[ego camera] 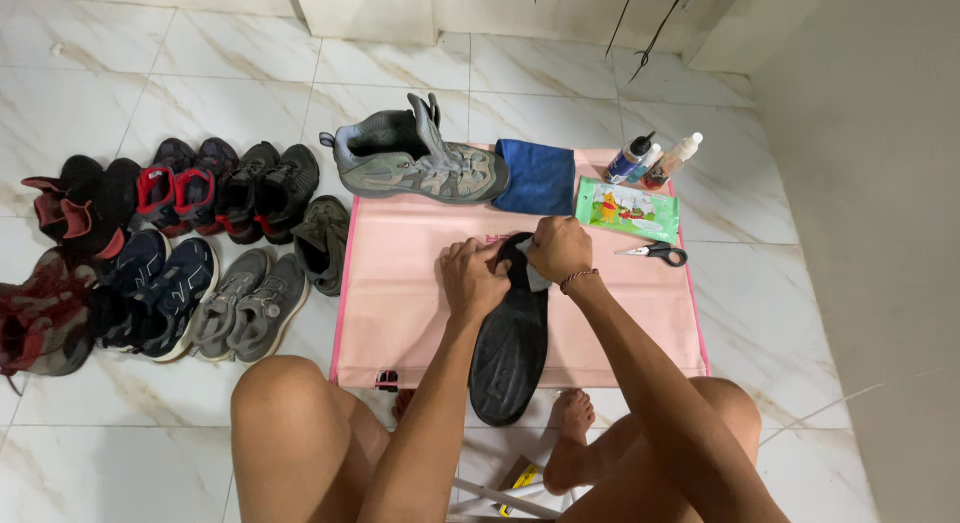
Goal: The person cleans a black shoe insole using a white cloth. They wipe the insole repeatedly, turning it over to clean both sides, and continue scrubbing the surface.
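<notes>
Head view, both hands gripping black insole (510, 348) top end, L hand (472, 280), R hand (560, 249), over pink mat (400, 273)

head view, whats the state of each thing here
black insole: held at its top end by both hands
left hand: gripping insole
right hand: gripping insole
grey boot: on its side on the pink mat
scissors: closed
bottles: capped, lying down

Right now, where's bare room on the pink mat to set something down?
Free: the pink mat left of the black insole, below the grey shoe; also its right part below the scissors. Crowded: the top edge, with blue cloth, wipes pack, bottles.
</notes>
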